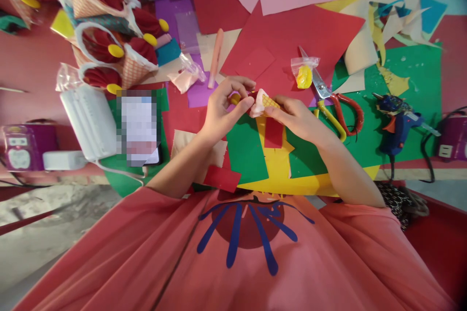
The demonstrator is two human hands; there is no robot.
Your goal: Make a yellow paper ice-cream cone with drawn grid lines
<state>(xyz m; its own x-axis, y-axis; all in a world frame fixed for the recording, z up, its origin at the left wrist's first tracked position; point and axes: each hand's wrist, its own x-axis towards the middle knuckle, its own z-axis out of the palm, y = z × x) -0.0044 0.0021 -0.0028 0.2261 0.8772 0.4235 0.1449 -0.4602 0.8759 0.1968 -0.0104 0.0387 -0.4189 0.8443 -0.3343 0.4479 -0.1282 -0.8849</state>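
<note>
Between my hands is a small ice cream cone craft [269, 102], its yellow checked cone lying sideways with a band of pale pink, soft-looking stuff [258, 107] around the wide end. My right hand [297, 115] is closed around the cone part. With thumb and fingers together, my left hand [228, 109] pinches at the pale band and the dark red top. A yellow piece [235, 99] shows behind the left thumb, partly hidden by the fingers. Below lie a small red paper rectangle [273, 133] and yellow paper [276, 163].
Scissors [321, 87] and a small bag with yellow clay [304, 77] lie beyond my right hand. A blue glue gun [399, 129] rests farther right. At left are a phone [140, 126], a white power strip [87, 124] and several larger cone crafts [140, 65]. Red paper [292, 34] covers the back.
</note>
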